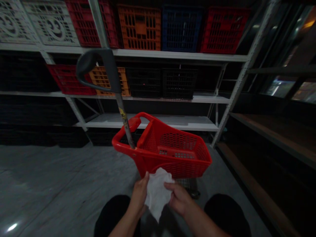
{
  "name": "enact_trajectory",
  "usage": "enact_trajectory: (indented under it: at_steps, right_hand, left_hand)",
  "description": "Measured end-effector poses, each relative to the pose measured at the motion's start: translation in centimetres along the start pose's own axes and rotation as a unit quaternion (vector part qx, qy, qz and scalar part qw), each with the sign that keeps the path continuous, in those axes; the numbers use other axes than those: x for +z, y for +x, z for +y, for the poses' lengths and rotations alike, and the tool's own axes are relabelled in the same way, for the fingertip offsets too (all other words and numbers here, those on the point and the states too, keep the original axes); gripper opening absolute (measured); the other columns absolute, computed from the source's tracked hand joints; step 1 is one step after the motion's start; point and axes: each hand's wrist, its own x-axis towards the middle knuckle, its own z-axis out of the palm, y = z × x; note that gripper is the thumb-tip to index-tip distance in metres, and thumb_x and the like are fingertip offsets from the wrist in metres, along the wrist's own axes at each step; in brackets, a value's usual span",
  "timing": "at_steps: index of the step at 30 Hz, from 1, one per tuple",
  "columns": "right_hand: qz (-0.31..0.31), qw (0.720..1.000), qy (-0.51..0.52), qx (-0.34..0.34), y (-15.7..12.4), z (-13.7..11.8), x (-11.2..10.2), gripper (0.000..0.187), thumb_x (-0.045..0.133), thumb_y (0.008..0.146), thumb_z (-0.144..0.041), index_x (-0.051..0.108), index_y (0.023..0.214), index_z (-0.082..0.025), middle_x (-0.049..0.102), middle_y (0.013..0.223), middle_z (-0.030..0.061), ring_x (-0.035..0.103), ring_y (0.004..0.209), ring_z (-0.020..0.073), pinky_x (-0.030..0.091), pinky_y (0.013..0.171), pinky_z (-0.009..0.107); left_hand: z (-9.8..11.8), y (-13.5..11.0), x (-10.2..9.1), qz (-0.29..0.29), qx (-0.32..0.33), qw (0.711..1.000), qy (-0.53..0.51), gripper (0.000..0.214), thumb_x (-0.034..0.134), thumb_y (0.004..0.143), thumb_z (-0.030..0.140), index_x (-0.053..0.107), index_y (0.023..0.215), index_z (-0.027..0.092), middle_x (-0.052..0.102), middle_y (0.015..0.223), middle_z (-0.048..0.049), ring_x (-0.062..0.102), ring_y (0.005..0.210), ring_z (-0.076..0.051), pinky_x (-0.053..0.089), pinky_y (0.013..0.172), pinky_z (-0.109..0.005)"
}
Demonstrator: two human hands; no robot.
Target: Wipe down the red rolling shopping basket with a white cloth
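Between my two hands a crumpled white cloth (pixel 159 192) hangs in front of my knees. My left hand (pixel 140 191) pinches its left edge, thumb on top. The right edge is held by my right hand (pixel 179 197), its thumb lying over the cloth and the other fingers partly hidden behind. Just beyond the cloth stands a red plastic shopping cart (pixel 172 161) with perforated basket walls. A metal pole with a dark grey grip handle (pixel 112 70) leans across the cart's red handle end.
White metal shelving (pixel 153 123) behind the cart carries crates, among them an orange crate (pixel 139 28), a blue crate (pixel 182 29) and black crates (pixel 180 83). Dark shelves (pixel 274 131) run along the right. Grey concrete floor (pixel 61 181) spreads to the left.
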Motion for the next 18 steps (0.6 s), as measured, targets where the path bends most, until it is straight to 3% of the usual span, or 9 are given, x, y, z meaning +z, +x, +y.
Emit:
enact_trajectory:
  at_steps: [2,4,6,9,11,14,18]
  right_hand:
    - [0.083,0.992,-0.006,-0.099,0.4,-0.5,-0.2,0.065,0.072,0.057,-0.022,0.048,0.118,-0.020,0.066,0.088,0.0053,0.062,0.076,0.0197,0.047,0.069,0.033]
    - [0.122,0.980,-0.017,-0.157,0.5,-1.6,-0.4,0.072,0.069,0.061,-0.027,0.038,0.126,-0.028,0.065,0.090,0.0021,0.062,0.074,0.0172,0.048,0.069,0.032]
    - [0.088,0.982,-0.061,-0.158,0.3,-2.6,-0.7,0.071,0.068,0.063,-0.030,0.037,0.126,-0.030,0.065,0.090,0.0006,0.062,0.074,0.0161,0.047,0.068,0.031]
    - [0.011,0.974,-0.182,-0.134,-0.1,-3.5,-1.0,0.062,0.076,0.049,-0.021,0.057,0.107,-0.023,0.065,0.083,0.0014,0.060,0.073,0.0171,0.046,0.067,0.029]
    - [0.022,0.947,-0.279,-0.158,-0.2,-3.8,-1.2,0.042,0.076,0.044,-0.015,0.065,0.084,-0.018,0.064,0.073,0.0010,0.058,0.067,0.0163,0.044,0.062,0.027]
    - [0.076,0.894,-0.371,-0.238,0.1,-4.2,-1.7,0.016,0.074,0.047,-0.018,0.061,0.057,-0.017,0.058,0.065,0.0006,0.052,0.062,0.0139,0.040,0.056,0.023]
    - [0.076,0.915,-0.328,-0.221,0.7,-3.6,-2.1,0.025,0.070,0.056,-0.035,0.054,0.062,-0.016,0.053,0.058,-0.0026,0.047,0.053,0.0103,0.036,0.047,0.020]
  left_hand:
    - [-0.5,0.2,-0.3,0.006,0.046,0.998,0.036,0.046,0.049,0.069,0.058,0.065,0.072,0.015,0.066,0.083,-0.0083,0.059,0.084,-0.023,0.048,0.074,-0.031]
    - [-0.7,0.2,-0.5,0.018,0.110,0.992,0.066,0.041,0.053,0.068,0.055,0.064,0.064,0.016,0.061,0.103,-0.0092,0.054,0.098,-0.023,0.044,0.086,-0.031]
    - [-0.4,0.0,-0.6,0.036,0.173,0.981,0.083,0.040,0.053,0.069,0.053,0.062,0.055,0.016,0.049,0.123,-0.0087,0.047,0.110,-0.024,0.037,0.095,-0.032]
    - [0.3,-0.6,-0.7,0.017,0.217,0.973,0.077,0.039,0.051,0.072,0.049,0.064,0.055,0.016,0.036,0.136,-0.0056,0.039,0.119,-0.025,0.031,0.101,-0.034]
    - [0.8,-1.0,-0.8,-0.023,0.224,0.972,0.073,0.034,0.052,0.073,0.046,0.066,0.061,0.018,0.045,0.129,-0.0070,0.039,0.119,-0.026,0.030,0.102,-0.038]
    - [0.9,-0.9,-1.1,-0.050,0.212,0.974,0.069,0.027,0.055,0.071,0.042,0.069,0.070,0.019,0.062,0.105,-0.0093,0.046,0.112,-0.026,0.034,0.097,-0.039]
    - [0.1,-0.1,-1.2,0.032,0.198,0.975,0.098,0.026,0.064,0.062,0.037,0.067,0.079,0.018,0.063,0.090,-0.0065,0.056,0.087,-0.022,0.045,0.081,-0.032]
